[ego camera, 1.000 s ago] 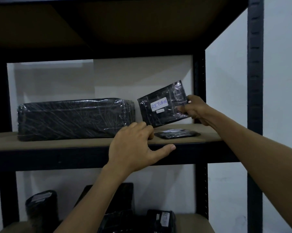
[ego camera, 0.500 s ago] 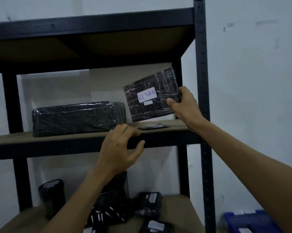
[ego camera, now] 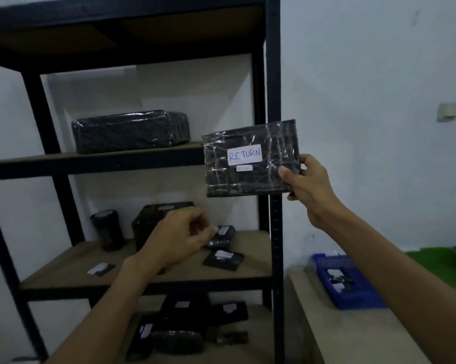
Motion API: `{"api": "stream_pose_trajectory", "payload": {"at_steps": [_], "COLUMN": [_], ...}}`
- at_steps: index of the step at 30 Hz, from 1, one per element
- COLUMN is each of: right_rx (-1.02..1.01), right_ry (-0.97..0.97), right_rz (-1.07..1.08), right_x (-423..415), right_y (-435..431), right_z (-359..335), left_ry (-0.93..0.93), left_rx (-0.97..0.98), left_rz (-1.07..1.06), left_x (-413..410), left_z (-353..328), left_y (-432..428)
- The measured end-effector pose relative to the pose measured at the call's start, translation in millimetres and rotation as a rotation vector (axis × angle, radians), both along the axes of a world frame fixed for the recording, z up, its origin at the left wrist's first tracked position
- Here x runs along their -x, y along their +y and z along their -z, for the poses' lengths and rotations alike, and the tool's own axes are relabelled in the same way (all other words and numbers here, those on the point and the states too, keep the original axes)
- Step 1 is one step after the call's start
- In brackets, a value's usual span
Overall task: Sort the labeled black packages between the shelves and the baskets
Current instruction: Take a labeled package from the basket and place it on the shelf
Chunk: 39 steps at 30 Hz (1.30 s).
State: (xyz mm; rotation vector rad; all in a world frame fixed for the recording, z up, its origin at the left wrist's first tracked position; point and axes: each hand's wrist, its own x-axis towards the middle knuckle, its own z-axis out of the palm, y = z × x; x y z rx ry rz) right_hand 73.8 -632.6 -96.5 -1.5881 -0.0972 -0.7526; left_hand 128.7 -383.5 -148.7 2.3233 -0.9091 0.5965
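A black metal rack (ego camera: 272,101) with brown boards stands against a pale wall. Right of the rack, low down, lies a beige surface (ego camera: 353,334). On it, a green basket (ego camera: 442,261) sits farther from the rack and a blue basket (ego camera: 324,271) nearer, with a few labeled black packs in the blue one.

On the rack's upper visible shelf a long package (ego camera: 127,131), black and wrapped in clear film, lies flat toward the back. On the rack's middle shelf a black box (ego camera: 148,222) stands at the centre, with a dark cylinder (ego camera: 107,229) upright to its left.

In front of the rack's right front post, level with the upper shelf and off any board, a flat black package (ego camera: 221,169) is held up, face to the camera. The right hand (ego camera: 309,187) has its grip on the package's right edge, thumb on the front and fingers behind. The left hand (ego camera: 177,240) hangs in front of the rack's middle shelf, its grip loosely curled and holding nothing.

Several small packs (ego camera: 223,260) with white labels lie on the middle shelf's right half, and one more (ego camera: 100,269) near its left front. More black packs (ego camera: 195,311) are heaped on the rack's bottom shelf. The held package bears a white label (ego camera: 244,154) reading RETURN.
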Motion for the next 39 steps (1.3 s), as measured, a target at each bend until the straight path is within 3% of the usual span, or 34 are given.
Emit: {"api": "stream_pose_trajectory", "payload": {"at_steps": [9, 13, 25, 32, 39], "right_rx": [-0.114, -0.182, -0.257, -0.257, -0.273], "right_ry": [0.172, 0.224, 0.357, 0.435, 0.508], "right_rz": [-0.001, -0.002, 0.076, 0.123, 0.159], "right_x": [114.1, 159.3, 250.5, 272.3, 230.1], "right_y": [-22.8, -47.4, -199.4, -305.0, -391.3], "right_z": [85.9, 122.9, 209.9, 234.6, 266.5], "left_ry": [0.182, 0.273, 0.437, 0.474, 0.532], "left_rx": [0.066, -0.004, 0.02, -0.019, -0.066], "left_rz": [0.08, 0.119, 0.218, 0.212, 0.198], "left_x": [88.5, 121.0, 178.2, 193.5, 156.0], "left_z": [67.7, 96.9, 173.3, 200.5, 224.8], "left_y": [-11.6, -33.9, -199.8, -308.9, -379.1]}}
